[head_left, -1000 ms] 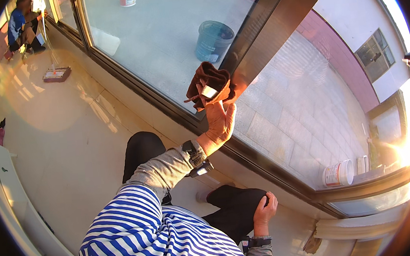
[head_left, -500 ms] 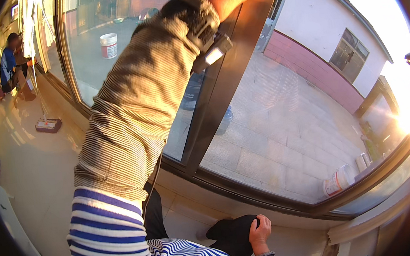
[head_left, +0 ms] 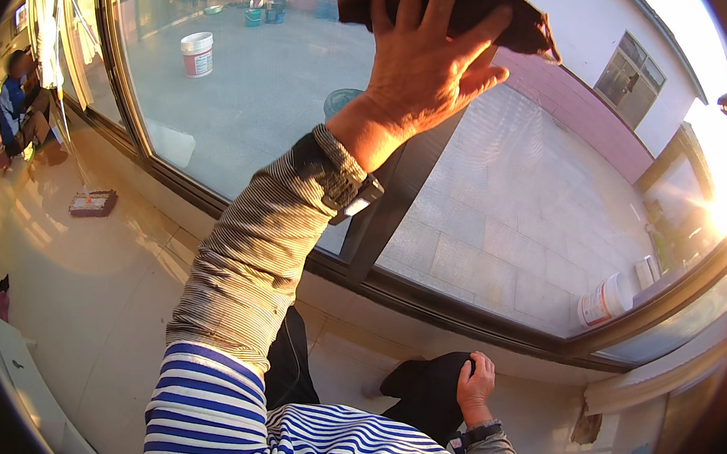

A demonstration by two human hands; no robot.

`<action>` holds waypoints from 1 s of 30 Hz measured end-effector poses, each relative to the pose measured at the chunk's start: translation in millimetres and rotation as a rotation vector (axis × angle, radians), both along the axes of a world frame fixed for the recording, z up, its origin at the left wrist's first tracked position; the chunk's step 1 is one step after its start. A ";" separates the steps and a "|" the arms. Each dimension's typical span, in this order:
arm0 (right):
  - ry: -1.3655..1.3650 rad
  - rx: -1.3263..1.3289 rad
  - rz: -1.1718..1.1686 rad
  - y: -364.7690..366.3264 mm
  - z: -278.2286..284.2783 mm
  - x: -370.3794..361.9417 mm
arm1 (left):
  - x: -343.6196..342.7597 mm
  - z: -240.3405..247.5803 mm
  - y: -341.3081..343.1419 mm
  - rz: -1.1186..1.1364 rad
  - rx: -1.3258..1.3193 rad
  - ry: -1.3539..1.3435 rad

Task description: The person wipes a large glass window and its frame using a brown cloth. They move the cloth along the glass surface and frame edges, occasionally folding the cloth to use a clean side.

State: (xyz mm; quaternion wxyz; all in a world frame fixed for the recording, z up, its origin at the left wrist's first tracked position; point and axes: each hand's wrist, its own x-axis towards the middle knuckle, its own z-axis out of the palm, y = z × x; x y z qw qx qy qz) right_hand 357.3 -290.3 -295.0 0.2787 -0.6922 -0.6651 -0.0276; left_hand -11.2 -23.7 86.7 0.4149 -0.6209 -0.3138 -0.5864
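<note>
My left hand (head_left: 433,76) is raised at the top of the view, palm down on a dark brown cloth (head_left: 526,31). Its fingers are spread and press the cloth over the upright brown frame post (head_left: 435,157) between two large glass panes. Part of the cloth runs out of view at the top. Lower down, my right hand (head_left: 476,380) rests on my knee in black trousers (head_left: 434,388). Its fingers lie over the knee and hold nothing.
A flat mop (head_left: 93,203) stands on the floor at left, near a person (head_left: 20,113) low by the far windows. Beyond the glass are a white bucket (head_left: 198,54), another white bucket (head_left: 602,300) and a pink-and-white building. A brown sill (head_left: 465,326) runs along the panes.
My left hand has come down and into view with the brown cloth under it. The view has shifted slightly. My right hand stays on the knee.
</note>
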 end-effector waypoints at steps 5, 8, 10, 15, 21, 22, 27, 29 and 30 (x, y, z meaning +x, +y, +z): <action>-0.005 -0.026 -0.006 1.3 2.4 -3.8 | 4.8 -120.0 -21.0 -0.023 -0.282 -0.018; -0.012 -0.027 -0.004 0.1 1.3 -1.1 | 1.7 -200.7 -32.2 -0.034 -0.432 -0.002; -0.001 -0.015 0.004 -0.9 1.1 1.2 | -1.1 -255.7 -42.7 -0.036 -0.530 0.022; -0.040 0.021 0.005 6.6 -0.1 -1.2 | 5.8 -348.6 -70.0 -0.124 -0.664 -0.038; -0.042 0.022 -0.005 14.2 -8.6 -4.3 | 14.2 -340.4 -63.2 -0.140 -0.679 -0.090; -0.034 0.020 -0.007 13.2 -8.9 -4.0 | 13.5 -329.8 -62.7 -0.127 -0.668 -0.088; 0.010 0.025 -0.017 7.4 -14.6 5.2 | 11.0 -259.6 -43.6 -0.094 -0.501 -0.060; 0.021 0.040 -0.012 5.8 -14.0 8.1 | 11.3 -225.0 -38.2 -0.079 -0.442 -0.061; 0.026 0.049 -0.010 5.2 -13.4 9.5 | 11.7 -206.5 -35.4 -0.077 -0.413 -0.064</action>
